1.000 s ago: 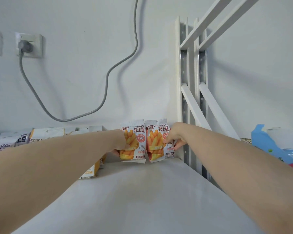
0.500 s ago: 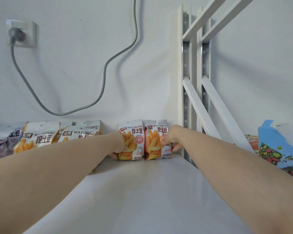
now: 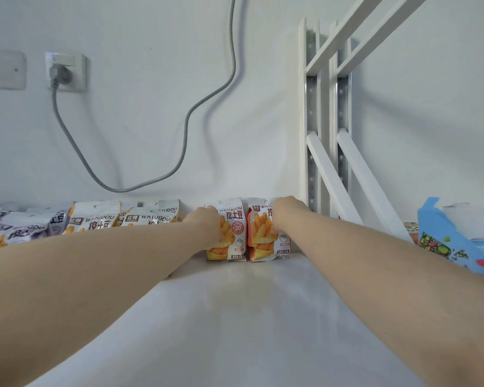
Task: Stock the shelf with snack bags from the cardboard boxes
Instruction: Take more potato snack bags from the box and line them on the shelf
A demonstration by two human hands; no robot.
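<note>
Two orange-and-white fries snack bags stand upright side by side at the back of the white shelf (image 3: 235, 317), against the wall. My left hand (image 3: 206, 223) grips the upper left part of the left snack bag (image 3: 231, 236). On the right snack bag (image 3: 261, 237), my right hand (image 3: 287, 215) holds the upper right part and covers its top corner. Both arms reach straight in over the shelf board. My fingertips are hidden behind the bags.
A row of similar snack bags (image 3: 95, 219) stands along the back left, with purple ones (image 3: 17, 231) further left. The white shelf upright (image 3: 319, 135) rises just right of the bags. A blue printed box (image 3: 444, 241) sits beyond it. A grey cable (image 3: 185, 121) hangs on the wall.
Both hands have slid up from the bags' sides to their upper parts. The two bags have stayed upright at the back of the shelf.
</note>
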